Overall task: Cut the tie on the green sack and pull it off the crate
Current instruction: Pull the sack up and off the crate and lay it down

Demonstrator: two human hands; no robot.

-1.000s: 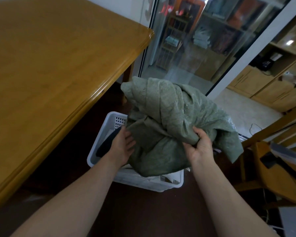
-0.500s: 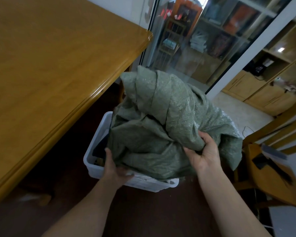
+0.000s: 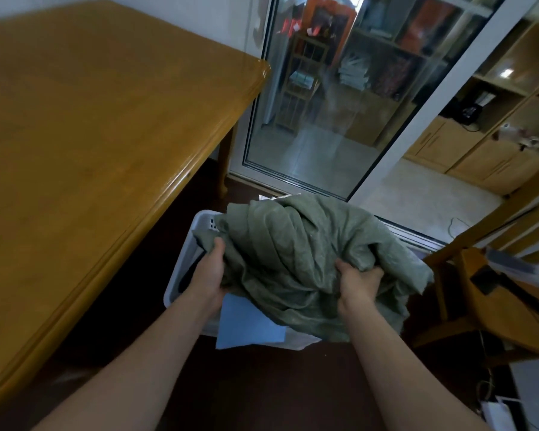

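Above one white crate (image 3: 176, 281) — perhaps part-filled — left hand (image 3: 207, 275) and right hand (image 3: 358, 283) both clutch one green sack (image 3: 293, 253).

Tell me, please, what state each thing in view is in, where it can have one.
green sack: bunched up, held in both hands, draped over part of the crate.
crate: on the floor, left side uncovered.
left hand: grips the sack's left edge.
right hand: grips a fold of the sack.
blue sheet: flat at the crate's near edge, partly under the sack.
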